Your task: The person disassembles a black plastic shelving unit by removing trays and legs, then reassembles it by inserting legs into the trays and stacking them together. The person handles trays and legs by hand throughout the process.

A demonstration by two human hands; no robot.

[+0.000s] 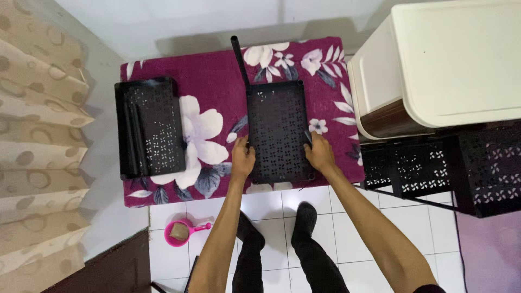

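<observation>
A black perforated plastic shelf panel (278, 130) lies flat on a magenta floral-covered surface (211, 70). My left hand (242, 158) grips its left edge near the front corner. My right hand (319, 152) grips its right edge. A black pole (240, 59) stands from the panel's far left corner, leaning away. To the left, a stack of similar black perforated panels (147, 127) rests on the same cover.
An assembled black perforated rack (445, 165) stands at the right, below a white cabinet (439, 59). A pink scoop (179, 232) lies on the white tiled floor beside my feet. Beige patterned curtains (38, 135) hang at the left.
</observation>
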